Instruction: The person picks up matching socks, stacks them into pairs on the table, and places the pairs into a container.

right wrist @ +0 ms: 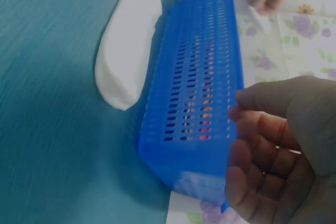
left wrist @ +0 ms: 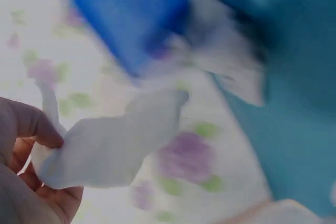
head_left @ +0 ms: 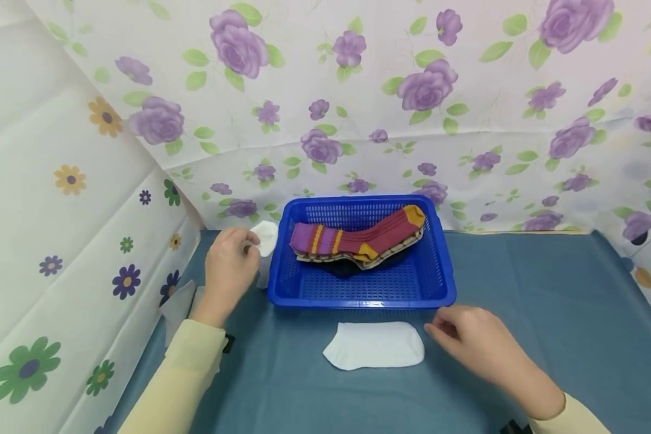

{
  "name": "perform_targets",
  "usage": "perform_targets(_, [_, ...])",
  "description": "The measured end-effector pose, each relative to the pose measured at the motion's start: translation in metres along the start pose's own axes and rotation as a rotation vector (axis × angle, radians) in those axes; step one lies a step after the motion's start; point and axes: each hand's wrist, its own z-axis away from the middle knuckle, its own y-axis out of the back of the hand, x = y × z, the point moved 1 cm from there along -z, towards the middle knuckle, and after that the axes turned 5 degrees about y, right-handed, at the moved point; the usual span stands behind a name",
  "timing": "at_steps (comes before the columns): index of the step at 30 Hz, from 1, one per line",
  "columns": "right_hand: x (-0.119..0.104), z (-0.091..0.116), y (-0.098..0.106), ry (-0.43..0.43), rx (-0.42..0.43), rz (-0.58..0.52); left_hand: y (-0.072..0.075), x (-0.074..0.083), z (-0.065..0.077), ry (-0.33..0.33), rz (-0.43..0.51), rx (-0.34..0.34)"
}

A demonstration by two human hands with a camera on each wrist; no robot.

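A white sock (head_left: 266,237) is pinched between the thumb and fingers of my left hand (head_left: 230,260), lifted beside the basket's left wall. In the left wrist view that sock (left wrist: 107,148) hangs limp from the fingertips. A second white sock (head_left: 377,345) lies flat on the table in front of the blue basket (head_left: 358,303). Beyond this sock's right end, near the basket's front right corner, is my right hand (head_left: 472,337). Its fingers are loosely curled and hold nothing, as the right wrist view shows. Red, purple and yellow striped socks (head_left: 352,238) lie in the basket, over patterned and black ones.
Grey-white cloth pieces (head_left: 179,307) lie at the table's left edge, partly behind the left forearm. Flower-printed sheets (head_left: 325,120) stand as walls behind and at both sides of the blue-green table (head_left: 542,301).
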Motion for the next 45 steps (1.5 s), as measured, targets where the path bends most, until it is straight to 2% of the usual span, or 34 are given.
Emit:
perform_targets(2, [-0.004,0.000,0.002,0.026,0.013,-0.011,0.007,0.022,0.000,-0.059,0.072,0.058])
perform_targets(4, [-0.007,0.000,0.003,0.054,0.035,-0.022,0.012,0.044,0.002,-0.114,0.156,0.083])
perform_targets(7, [-0.013,-0.001,0.004,0.105,0.077,-0.036,0.012,0.072,0.006,-0.163,0.290,0.063])
perform_targets(11, [-0.025,-0.008,0.006,0.191,0.152,-0.058,0.004,0.103,0.020,-0.173,0.476,-0.045])
perform_targets(15, [-0.039,-0.017,0.010,0.216,0.224,-0.082,-0.007,0.127,0.039,-0.178,0.585,-0.183])
perform_targets(18, [-0.047,-0.024,0.012,0.203,0.237,-0.110,-0.013,0.141,0.049,-0.148,0.639,-0.281])
perform_targets(21, [-0.052,-0.031,0.012,0.201,0.251,-0.150,-0.019,0.148,0.058,-0.100,0.689,-0.380])
perform_targets(24, [-0.054,-0.036,0.013,0.192,0.278,-0.182,-0.025,0.152,0.063,-0.076,0.695,-0.462])
perform_targets(27, [-0.055,-0.037,0.013,0.194,0.285,-0.204,-0.031,0.152,0.067,-0.050,0.677,-0.523])
perform_targets(32, [-0.059,-0.035,0.012,0.223,0.249,-0.258,-0.036,0.149,0.072,-0.002,0.663,-0.604])
perform_targets(36, [-0.061,-0.035,0.012,0.265,0.276,-0.234,-0.037,0.148,0.071,-0.027,0.667,-0.638])
perform_targets(40, [-0.061,-0.034,0.013,0.271,0.270,-0.238,-0.038,0.145,0.073,-0.054,0.653,-0.640])
perform_targets(45, [-0.063,-0.031,0.015,0.279,0.260,-0.315,-0.042,0.143,0.080,-0.018,0.680,-0.648])
